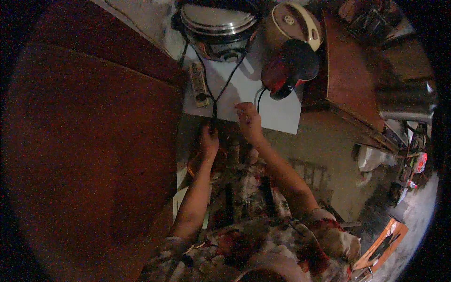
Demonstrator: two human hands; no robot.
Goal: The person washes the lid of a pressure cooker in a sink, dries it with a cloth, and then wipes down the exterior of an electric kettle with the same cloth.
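Just off the near edge of the white tabletop, my left hand is closed around a dark cord. From there the cord rises and splits into two strands toward a round electric cooker with a shiny metal lid. Over the table's front edge is my right hand, its fingers curled together; whatever they may hold is too dim to see. A pale power strip lies left of the cord, with a dark plug at its near end. To the right sits a black and red appliance with its own black cord.
Behind the black and red appliance stands a cream jug-like vessel with a curved handle. A large reddish-brown wooden panel fills the left side. On the right is a brown wooden cabinet. An orange-brown board lies at the lower right.
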